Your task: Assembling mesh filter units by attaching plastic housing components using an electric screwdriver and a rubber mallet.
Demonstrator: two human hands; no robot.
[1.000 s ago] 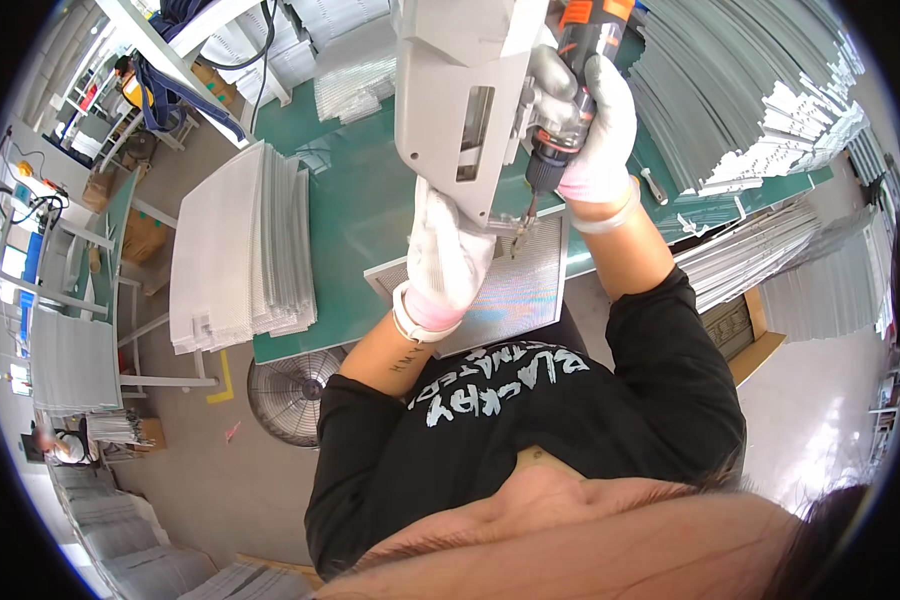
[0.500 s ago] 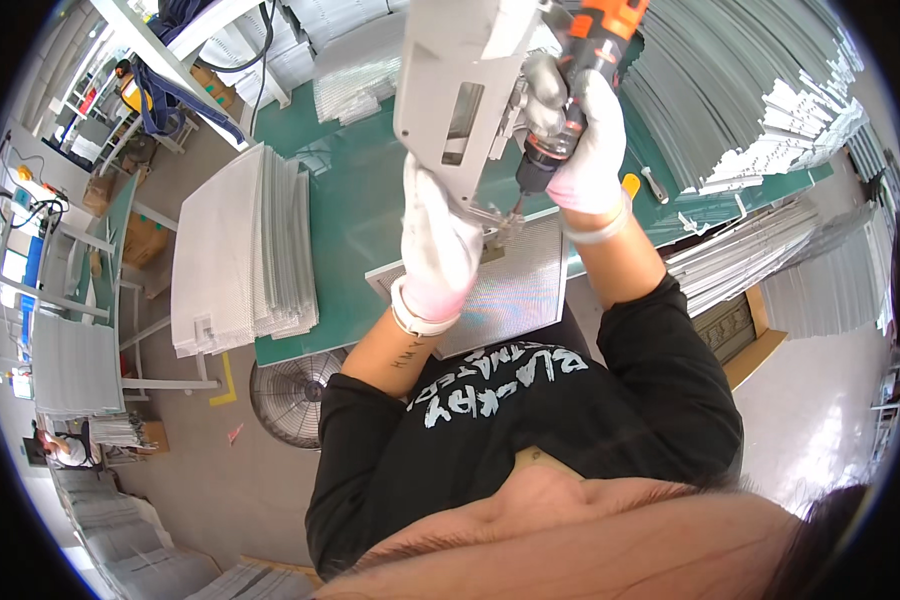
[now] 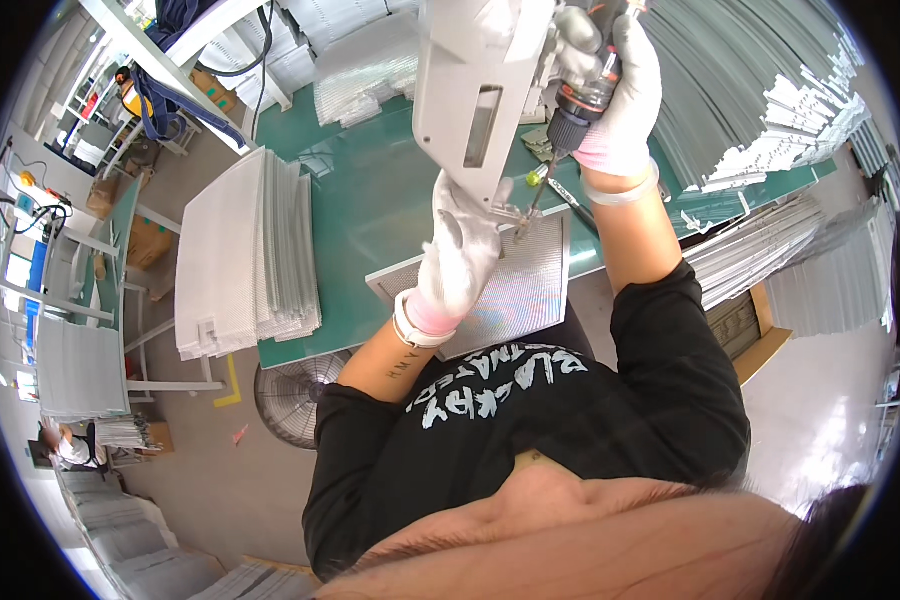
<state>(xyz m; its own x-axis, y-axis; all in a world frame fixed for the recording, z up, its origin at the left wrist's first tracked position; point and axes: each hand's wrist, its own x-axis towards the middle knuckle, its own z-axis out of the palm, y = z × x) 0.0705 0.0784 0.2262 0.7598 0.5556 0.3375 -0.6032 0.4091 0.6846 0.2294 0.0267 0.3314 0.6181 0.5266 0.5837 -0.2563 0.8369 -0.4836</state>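
Note:
My left hand [image 3: 458, 250], in a white glove, is closed on the lower end of a pale grey metal housing [image 3: 448, 105] with a long slot. The housing covers part of the fingers, so the grip is only partly visible. My right hand [image 3: 622, 110], gloved too, grips a power screwdriver [image 3: 570, 125] whose upper body runs out of the picture. Its bit points down, the tip close to my left fingers and a small metal piece at the housing's lower corner. Below lies a framed mesh panel [image 3: 518, 285] on the near edge of the green table [image 3: 355, 205].
Stacked mesh panels [image 3: 235, 255] stand at the table's left, and a tall pile of grey strips [image 3: 730, 90] at its right. A screwdriver with a green end [image 3: 540, 177] and a marker [image 3: 573, 203] lie near my right wrist. A floor fan [image 3: 295, 400] sits below.
The power screwdriver and my right hand have moved up and right. My left hand and the housing have shifted slightly right. The green-ended screwdriver and marker have come into sight.

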